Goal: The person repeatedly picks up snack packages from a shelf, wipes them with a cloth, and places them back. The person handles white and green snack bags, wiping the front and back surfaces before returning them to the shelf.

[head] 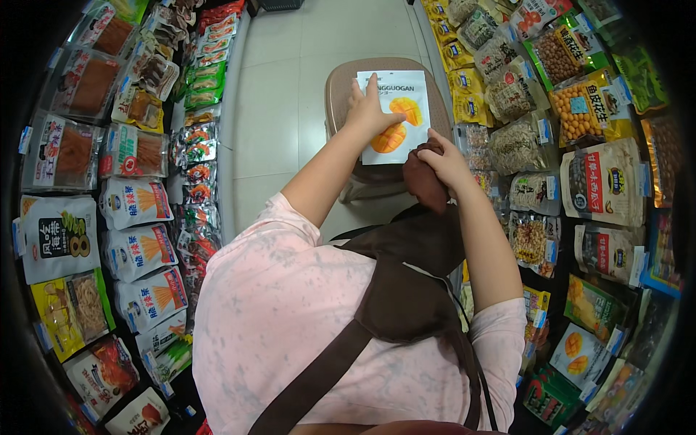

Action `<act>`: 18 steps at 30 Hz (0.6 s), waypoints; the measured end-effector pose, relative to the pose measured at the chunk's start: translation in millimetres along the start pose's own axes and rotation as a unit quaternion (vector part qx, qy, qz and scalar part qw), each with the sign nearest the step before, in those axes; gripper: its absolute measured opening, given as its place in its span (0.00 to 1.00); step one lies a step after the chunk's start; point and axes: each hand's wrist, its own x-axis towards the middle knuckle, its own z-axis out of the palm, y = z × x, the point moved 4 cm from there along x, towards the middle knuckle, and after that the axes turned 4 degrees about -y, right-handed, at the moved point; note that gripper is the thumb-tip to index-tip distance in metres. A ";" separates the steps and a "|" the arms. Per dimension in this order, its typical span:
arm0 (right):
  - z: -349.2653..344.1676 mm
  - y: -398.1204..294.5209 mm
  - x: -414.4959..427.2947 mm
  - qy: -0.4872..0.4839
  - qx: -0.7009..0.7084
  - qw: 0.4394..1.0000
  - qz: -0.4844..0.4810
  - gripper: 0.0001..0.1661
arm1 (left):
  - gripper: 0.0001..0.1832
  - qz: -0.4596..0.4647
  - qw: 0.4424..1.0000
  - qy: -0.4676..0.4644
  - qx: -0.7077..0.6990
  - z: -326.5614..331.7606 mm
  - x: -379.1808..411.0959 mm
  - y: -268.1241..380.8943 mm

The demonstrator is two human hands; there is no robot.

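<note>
A white packet of dried mango [410, 136], printed with mango pictures, lies flat on a brown stool [338, 89] in front of me. My left hand [368, 111] rests on the packet's left side with the fingers and thumb spread apart. A reddish-brown cloth [427, 187] is bunched in my right hand [448, 163], at the packet's lower right corner. Part of the cloth hangs down past the stool's near edge. The index finger of that hand points up along the packet's right edge.
Shelves of packaged snacks line both sides closely. White snack pouches [138, 202] are on the left; bagged nuts and seeds [602, 176] are on the right. Pale floor tiles [272, 109] run between them. A dark basket [280, 4] shows at the far end.
</note>
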 end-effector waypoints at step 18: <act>-15.6 -4.9 -21.2 0.009 0.063 0.998 0.006 0.39 | 0.37 0.043 0.992 0.006 0.118 12.7 -1.3 -10.4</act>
